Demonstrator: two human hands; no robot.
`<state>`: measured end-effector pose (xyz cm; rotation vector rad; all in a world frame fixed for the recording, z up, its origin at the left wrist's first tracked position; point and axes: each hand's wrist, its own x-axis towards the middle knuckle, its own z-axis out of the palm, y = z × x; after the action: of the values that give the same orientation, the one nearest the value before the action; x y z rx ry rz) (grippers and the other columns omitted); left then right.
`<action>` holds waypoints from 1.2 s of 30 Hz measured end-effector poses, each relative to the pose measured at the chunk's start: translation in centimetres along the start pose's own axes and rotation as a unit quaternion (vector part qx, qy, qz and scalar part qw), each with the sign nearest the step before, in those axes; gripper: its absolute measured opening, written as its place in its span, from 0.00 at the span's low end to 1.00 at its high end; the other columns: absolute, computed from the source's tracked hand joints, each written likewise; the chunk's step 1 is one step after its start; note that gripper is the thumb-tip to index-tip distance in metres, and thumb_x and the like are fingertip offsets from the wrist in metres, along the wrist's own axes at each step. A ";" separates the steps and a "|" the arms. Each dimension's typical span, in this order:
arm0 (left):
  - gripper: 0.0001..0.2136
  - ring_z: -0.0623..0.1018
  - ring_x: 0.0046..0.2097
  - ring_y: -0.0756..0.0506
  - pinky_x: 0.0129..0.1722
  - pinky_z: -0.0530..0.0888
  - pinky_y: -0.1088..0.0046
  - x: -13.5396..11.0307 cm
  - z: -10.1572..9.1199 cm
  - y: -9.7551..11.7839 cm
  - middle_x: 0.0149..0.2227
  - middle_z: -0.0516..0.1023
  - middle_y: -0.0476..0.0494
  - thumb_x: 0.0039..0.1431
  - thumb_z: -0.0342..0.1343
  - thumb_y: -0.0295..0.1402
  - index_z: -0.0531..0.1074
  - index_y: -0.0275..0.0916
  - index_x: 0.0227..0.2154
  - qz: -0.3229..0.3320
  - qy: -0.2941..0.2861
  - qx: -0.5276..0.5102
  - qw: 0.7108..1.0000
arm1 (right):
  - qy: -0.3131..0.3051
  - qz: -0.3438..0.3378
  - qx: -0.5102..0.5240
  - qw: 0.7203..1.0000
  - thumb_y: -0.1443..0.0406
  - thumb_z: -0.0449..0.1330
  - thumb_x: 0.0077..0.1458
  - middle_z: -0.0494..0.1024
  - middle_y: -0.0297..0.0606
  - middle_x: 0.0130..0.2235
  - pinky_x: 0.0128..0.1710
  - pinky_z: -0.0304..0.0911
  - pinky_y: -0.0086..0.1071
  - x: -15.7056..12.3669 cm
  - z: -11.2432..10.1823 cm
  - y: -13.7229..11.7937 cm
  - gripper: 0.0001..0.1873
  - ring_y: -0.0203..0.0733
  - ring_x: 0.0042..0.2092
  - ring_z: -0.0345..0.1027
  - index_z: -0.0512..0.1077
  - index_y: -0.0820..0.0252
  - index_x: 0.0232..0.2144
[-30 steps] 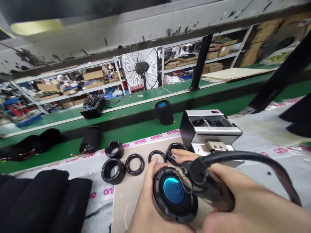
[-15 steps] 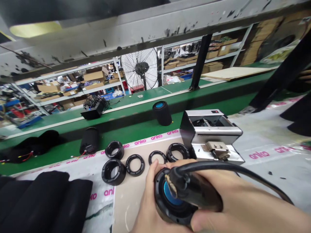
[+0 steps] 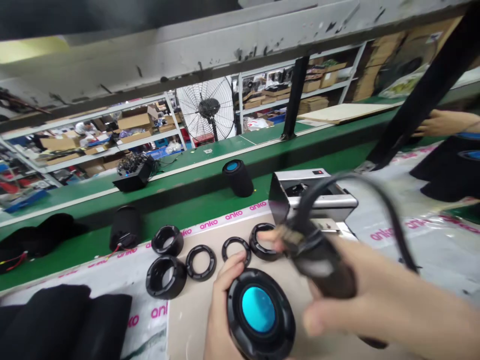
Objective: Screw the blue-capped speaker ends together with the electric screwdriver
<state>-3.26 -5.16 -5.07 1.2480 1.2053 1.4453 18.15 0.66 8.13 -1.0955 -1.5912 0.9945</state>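
A round black speaker (image 3: 283, 320) with a shiny blue disc in its middle faces up at the bottom of the view. My left hand (image 3: 219, 312) is wrapped around its left side. Just right of and above it, my right hand (image 3: 360, 307) grips a black corded electric screwdriver (image 3: 330, 272), blurred by motion. The screwdriver is apart from the speaker, and its bit is hidden. Beyond the hands lie thin black rings (image 3: 212, 262) and deeper black rings (image 3: 176, 287) on a beige board (image 3: 198, 310).
A silver box-shaped device (image 3: 337, 201) stands behind my right hand. Another speaker (image 3: 240, 180) is upright on the green bench (image 3: 187, 200). Black fabric-covered cylinders (image 3: 63, 320) lie at left. At far right shows another person's hand (image 3: 450, 122). A dark post (image 3: 295, 100) rises beyond.
My right hand has lifted the screwdriver off the speaker, up and to the right, uncovering the blue disc. My left hand stays on the speaker. Another person's hand has appeared at right.
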 end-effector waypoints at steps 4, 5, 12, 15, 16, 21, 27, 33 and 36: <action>0.15 0.85 0.62 0.30 0.70 0.77 0.47 2.3 -0.1 2.1 0.53 0.89 0.39 0.68 0.66 0.51 0.86 0.46 0.46 -0.040 -0.011 -0.020 0.999 | 0.111 -0.028 0.071 0.991 0.52 0.77 0.47 0.77 0.34 0.27 0.30 0.73 0.38 1.0 -2.9 -0.2 0.21 0.46 0.28 0.76 0.79 0.52 0.40; 0.16 0.87 0.58 0.31 0.69 0.78 0.48 3.0 0.0 2.4 0.48 0.91 0.39 0.70 0.64 0.51 0.87 0.44 0.42 -0.054 -0.014 -0.022 0.998 | 0.135 -0.043 0.097 0.985 0.51 0.77 0.49 0.76 0.33 0.26 0.28 0.72 0.37 1.2 -3.8 -0.3 0.21 0.44 0.26 0.75 0.79 0.52 0.39; 0.16 0.89 0.53 0.29 0.70 0.76 0.43 5.0 3.3 2.4 0.43 0.91 0.41 0.69 0.65 0.50 0.89 0.45 0.38 -0.071 -0.059 -0.027 0.995 | 0.227 -0.169 0.240 0.929 0.52 0.77 0.59 0.74 0.27 0.24 0.20 0.65 0.33 2.7 -6.6 0.6 0.18 0.37 0.19 0.67 0.75 0.55 0.33; 0.16 0.89 0.55 0.30 0.67 0.80 0.45 4.6 5.1 2.4 0.45 0.91 0.41 0.71 0.64 0.49 0.89 0.44 0.40 -0.062 -0.079 -0.036 0.994 | 0.211 -0.144 0.216 0.942 0.52 0.75 0.61 0.74 0.29 0.23 0.20 0.63 0.30 3.7 -5.8 1.8 0.19 0.35 0.19 0.67 0.76 0.58 0.32; 0.15 0.89 0.55 0.30 0.66 0.81 0.47 4.5 5.5 2.3 0.46 0.91 0.41 0.71 0.64 0.49 0.89 0.44 0.41 -0.057 -0.082 -0.039 0.994 | 0.209 -0.133 0.208 0.946 0.51 0.75 0.61 0.73 0.29 0.22 0.21 0.63 0.30 3.9 -5.6 2.2 0.20 0.34 0.19 0.66 0.76 0.58 0.30; 0.13 0.89 0.55 0.35 0.63 0.84 0.55 3.9 6.2 2.2 0.49 0.92 0.42 0.68 0.68 0.47 0.87 0.44 0.43 -0.029 -0.069 -0.049 0.996 | 0.211 -0.105 0.178 0.955 0.45 0.76 0.57 0.71 0.32 0.19 0.19 0.60 0.30 4.7 -5.2 3.2 0.30 0.35 0.18 0.64 0.72 0.59 0.21; 0.11 0.89 0.54 0.34 0.61 0.85 0.55 4.2 6.7 2.2 0.47 0.92 0.41 0.73 0.64 0.42 0.88 0.43 0.42 -0.028 -0.056 -0.034 0.997 | 0.199 -0.074 0.182 0.960 0.49 0.80 0.51 0.69 0.32 0.17 0.17 0.58 0.29 5.2 -5.2 3.7 0.30 0.35 0.16 0.62 0.69 0.60 0.18; 0.11 0.87 0.59 0.32 0.65 0.81 0.54 3.2 6.9 2.1 0.51 0.90 0.39 0.66 0.70 0.42 0.86 0.43 0.46 -0.014 -0.052 -0.025 0.998 | 0.197 -0.095 0.256 0.942 0.44 0.82 0.46 0.69 0.29 0.18 0.15 0.61 0.29 4.1 -5.7 -0.5 0.31 0.35 0.14 0.62 0.71 0.58 0.22; 0.29 0.83 0.64 0.30 0.67 0.78 0.56 2.0 6.6 2.0 0.59 0.87 0.37 0.51 0.80 0.40 0.81 0.44 0.56 0.028 -0.054 -0.004 0.998 | 0.198 -0.119 0.295 0.927 0.43 0.82 0.44 0.70 0.26 0.17 0.12 0.59 0.30 3.7 -5.6 -4.4 0.28 0.35 0.12 0.59 0.75 0.55 0.26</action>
<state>2.99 -2.70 -2.54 1.3467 1.1002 1.4036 22.05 3.64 14.54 -0.6135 -0.9707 0.9289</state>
